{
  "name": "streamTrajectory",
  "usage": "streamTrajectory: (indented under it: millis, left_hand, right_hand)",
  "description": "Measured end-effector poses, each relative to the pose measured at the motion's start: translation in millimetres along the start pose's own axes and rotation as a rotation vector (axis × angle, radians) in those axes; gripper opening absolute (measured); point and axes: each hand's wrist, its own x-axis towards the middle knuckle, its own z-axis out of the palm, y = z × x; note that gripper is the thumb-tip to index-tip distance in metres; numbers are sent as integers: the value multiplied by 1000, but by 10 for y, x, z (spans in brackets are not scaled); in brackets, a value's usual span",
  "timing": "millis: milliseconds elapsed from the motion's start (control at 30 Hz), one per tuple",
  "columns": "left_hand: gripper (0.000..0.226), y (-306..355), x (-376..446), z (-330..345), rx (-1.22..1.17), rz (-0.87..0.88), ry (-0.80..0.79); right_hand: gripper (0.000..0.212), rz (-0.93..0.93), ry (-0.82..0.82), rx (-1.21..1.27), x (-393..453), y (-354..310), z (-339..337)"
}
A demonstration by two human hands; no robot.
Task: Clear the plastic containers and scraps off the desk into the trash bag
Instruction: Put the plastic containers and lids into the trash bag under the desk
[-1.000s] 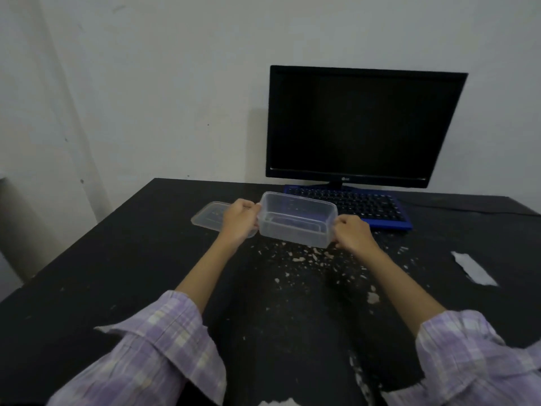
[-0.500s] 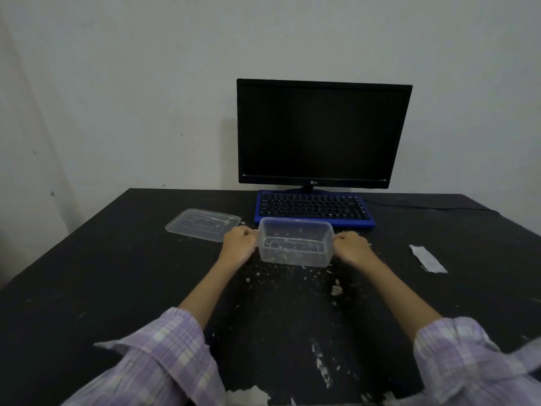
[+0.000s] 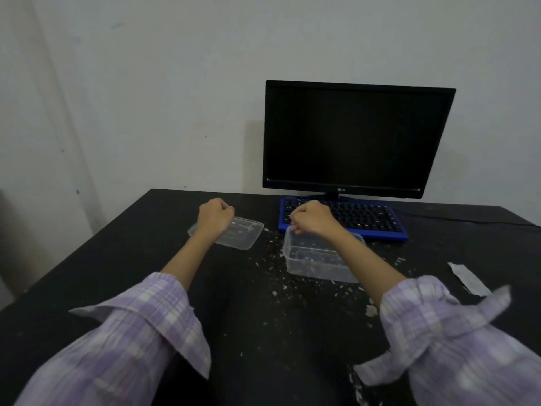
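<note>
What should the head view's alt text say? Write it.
A person's curled left hand is over a clear lid and their right hand at the rim of a clear container on a crumb-strewn black desk, before a keyboard and dark monitor.

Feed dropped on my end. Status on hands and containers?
Left hand fisted over the lid. Right hand pinching the clear container rim. Crumbs and paper scrap on desk.

Both my arms reach forward, my left hand (image 3: 215, 216) and right hand (image 3: 311, 218) curled into loose fists.
</note>
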Motion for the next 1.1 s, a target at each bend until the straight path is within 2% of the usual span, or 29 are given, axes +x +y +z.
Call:
streamTrajectory:
  millis: [133,233,333,500,633,733,867,1000,1100]
  left_hand:
    - [26,-258,303,-143,46,-41,3]
    - [21,-438,455,-170,85,-77,-23]
    - [33,-629,575,-154,102,-160,-74]
    - [51,-857,657,-126,95,-279,-150]
    - [47,-884,658,-135,-17,-288,-182]
    - [48,-829,641,-197,-109,-308,-157]
    - [38,-613,606,-331,-247,-224,-65]
    - [45,-180,490,-431,-427,-134,-48]
    - [42,180,345,-388,-487,-71,-50]
  right_hand:
    - [23,84,-130,4,269,-255,429]
    - [23,92,-197,-181,333,-345,652]
    - [28,113,-217,-320,377,-341,818]
    - [27,123,-224,-313,421,-323,904]
    - [30,115,-213,-255,412,-304,893]
    - [29,105,-149,-148,381,-294,876]
    - [7,63,17,31,338,-307,694]
    - [24,56,131,210,277,-310,351]
    - [25,78,198,334,183,-223,46]
